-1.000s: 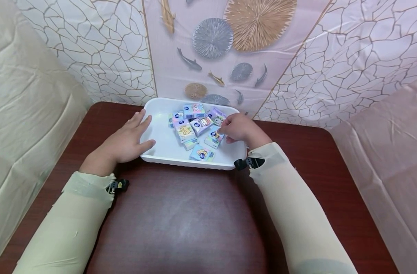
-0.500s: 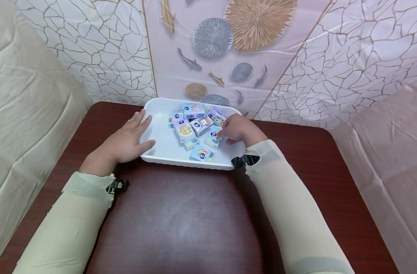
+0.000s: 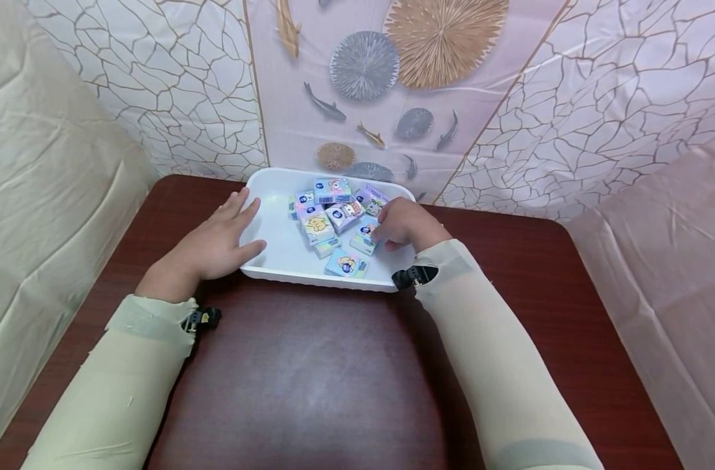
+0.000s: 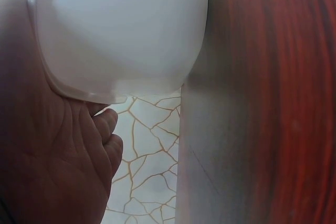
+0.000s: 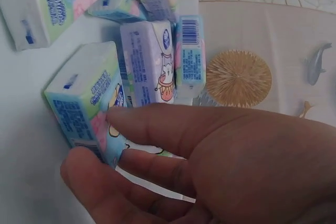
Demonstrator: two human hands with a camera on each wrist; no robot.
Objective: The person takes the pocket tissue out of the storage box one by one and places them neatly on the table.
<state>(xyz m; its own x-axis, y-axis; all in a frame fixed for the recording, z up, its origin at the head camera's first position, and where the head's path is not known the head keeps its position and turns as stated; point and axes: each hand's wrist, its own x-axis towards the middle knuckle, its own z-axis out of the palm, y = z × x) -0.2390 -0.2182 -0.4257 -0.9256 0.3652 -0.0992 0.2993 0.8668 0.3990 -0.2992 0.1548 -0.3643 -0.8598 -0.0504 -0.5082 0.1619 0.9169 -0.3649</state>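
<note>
Packet: a small green-and-blue wrapped tissue packet [image 5: 86, 106] lies toward the right end of the tray, just beside the heap of other packets.
Right hand: the right hand [image 3: 406, 223] pinches that packet between thumb and forefinger, seemingly to lift it clear of its neighbours.
Tray: a shallow white plastic tray [image 3: 275, 232] sits at the table's far edge.
Left hand: the left hand [image 3: 213, 245], fingers spread flat, presses the tray's left rim, probably steadying it.
Table: dark red wood [image 3: 310, 372].
</note>
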